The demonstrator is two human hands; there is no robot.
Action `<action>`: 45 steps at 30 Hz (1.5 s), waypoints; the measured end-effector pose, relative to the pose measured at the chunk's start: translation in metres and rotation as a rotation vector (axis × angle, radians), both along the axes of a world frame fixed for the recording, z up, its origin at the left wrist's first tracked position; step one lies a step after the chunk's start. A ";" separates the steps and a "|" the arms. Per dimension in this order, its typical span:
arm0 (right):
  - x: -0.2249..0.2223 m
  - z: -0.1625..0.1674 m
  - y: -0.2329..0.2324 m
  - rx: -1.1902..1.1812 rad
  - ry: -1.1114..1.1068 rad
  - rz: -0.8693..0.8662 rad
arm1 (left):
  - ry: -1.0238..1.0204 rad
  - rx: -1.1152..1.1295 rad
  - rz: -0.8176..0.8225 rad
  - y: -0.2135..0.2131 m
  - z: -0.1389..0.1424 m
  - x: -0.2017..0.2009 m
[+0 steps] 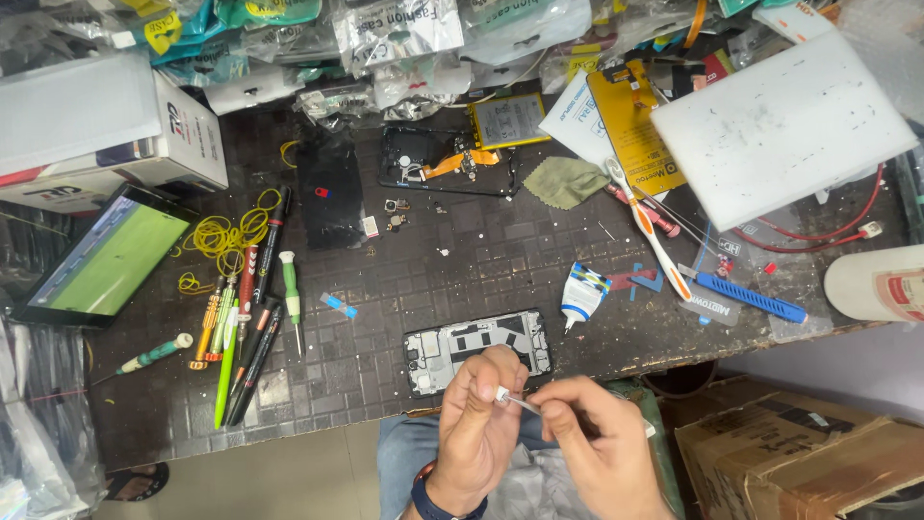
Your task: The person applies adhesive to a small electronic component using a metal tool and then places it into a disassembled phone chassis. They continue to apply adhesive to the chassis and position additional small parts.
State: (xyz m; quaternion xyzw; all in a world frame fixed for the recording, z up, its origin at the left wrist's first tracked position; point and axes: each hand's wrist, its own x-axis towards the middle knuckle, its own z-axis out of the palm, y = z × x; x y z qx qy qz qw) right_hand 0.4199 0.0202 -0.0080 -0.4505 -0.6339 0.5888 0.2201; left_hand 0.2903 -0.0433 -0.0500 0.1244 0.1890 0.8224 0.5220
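Workbench (462, 260): dark gridded mat, crowded with tools and phone parts, plastic-bagged goods piled along the far edge.
White board (784, 125): large flat slab at the far right, lying over red wires.
Phone with lit screen (111, 260): at the left, showing a green picture, propped at a tilt.
Phone frame (476, 349): stripped, silver and black, flat at the near edge of the bench, just beyond both hands.
Left hand (478, 424): fingers curled together, thumb and forefinger pinching the tip of a small white piece (502, 393); a dark band sits on the wrist.
Right hand (597, 438): fingers pressed together, pinching a thin metal tool (525, 404) that meets the white piece between the hands, above the lap.
Screwdrivers and pens (241, 337): row to the left of the frame, beside yellow rubber bands (226, 236).
Glue tube (582, 294): white and blue, right of the frame.
Green cloth (565, 181): farther back, near a battery (507, 120).
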 end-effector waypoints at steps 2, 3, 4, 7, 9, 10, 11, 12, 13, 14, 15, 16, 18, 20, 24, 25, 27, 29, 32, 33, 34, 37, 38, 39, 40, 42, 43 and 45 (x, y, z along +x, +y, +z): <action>0.008 -0.005 0.003 -0.237 0.077 0.045 | 0.000 -0.001 -0.006 0.000 0.000 0.000; 0.010 -0.006 0.005 -0.269 0.099 0.091 | -0.002 -0.005 -0.005 0.000 0.000 -0.001; 0.011 -0.006 0.006 -0.300 0.123 0.136 | -0.004 -0.008 -0.004 0.000 0.000 -0.001; 0.004 -0.001 0.005 -0.284 0.170 0.081 | -0.033 -0.006 -0.007 0.000 0.000 -0.001; -0.003 0.009 0.004 0.193 -0.055 0.094 | -0.027 -0.026 0.008 0.001 0.000 -0.001; -0.006 0.015 0.004 0.431 -0.166 0.099 | -0.023 -0.037 0.016 0.001 0.000 0.000; -0.011 0.020 0.003 0.586 -0.172 0.098 | -0.033 -0.046 0.015 0.001 0.000 0.000; -0.016 0.024 0.002 0.742 -0.178 0.095 | -0.042 -0.053 0.013 0.001 0.000 0.000; -0.019 0.028 0.002 0.900 -0.186 0.089 | -0.052 -0.059 0.007 0.002 0.000 0.000; -0.021 0.031 0.002 0.934 -0.221 0.072 | -0.055 -0.055 0.004 0.003 0.001 0.001; -0.023 0.032 0.001 0.965 -0.256 0.057 | -0.058 -0.053 0.004 0.004 0.001 0.001; -0.024 0.032 0.000 0.996 -0.290 0.043 | -0.061 -0.053 0.005 0.004 0.001 0.001; -0.021 0.029 0.000 0.856 -0.209 0.072 | -0.064 -0.034 0.001 0.003 0.002 0.002; -0.015 0.023 -0.001 0.569 -0.169 0.086 | -0.099 -0.035 -0.022 0.001 0.003 0.002; -0.002 0.010 0.000 -0.042 -0.040 0.125 | -0.142 -0.008 -0.056 -0.002 0.005 0.005; 0.000 0.009 0.000 -0.134 0.023 0.144 | -0.132 0.015 -0.053 -0.002 0.006 0.007; 0.000 0.009 0.001 -0.116 0.039 0.148 | -0.134 0.016 -0.051 -0.002 0.006 0.006; -0.001 0.013 0.001 0.001 0.046 0.160 | -0.135 0.021 -0.046 -0.002 0.007 0.007; -0.006 0.018 0.000 0.299 0.020 0.178 | -0.149 0.015 -0.052 -0.002 0.008 0.006; -0.007 0.019 0.000 0.375 -0.002 0.179 | -0.164 -0.002 -0.064 -0.003 0.008 0.006; -0.008 0.019 0.000 0.452 -0.025 0.180 | -0.179 -0.018 -0.076 -0.002 0.008 0.006; -0.007 0.016 -0.003 0.203 -0.029 0.154 | -0.161 -0.012 -0.081 -0.002 0.008 0.007; -0.006 0.014 -0.002 0.165 -0.003 0.162 | -0.167 -0.008 -0.083 -0.002 0.008 0.007; -0.005 0.012 -0.002 0.125 0.022 0.170 | -0.172 -0.006 -0.084 -0.003 0.008 0.008; -0.004 0.011 -0.002 0.084 0.048 0.178 | -0.177 -0.004 -0.085 -0.003 0.008 0.008; -0.002 0.010 -0.003 -0.012 0.038 0.136 | -0.144 -0.020 -0.074 -0.004 0.008 0.009; -0.002 0.011 -0.004 -0.061 0.033 0.116 | -0.128 -0.029 -0.068 -0.004 0.008 0.010; -0.003 0.013 -0.002 0.022 -0.040 0.096 | -0.071 -0.067 -0.021 -0.003 0.007 0.011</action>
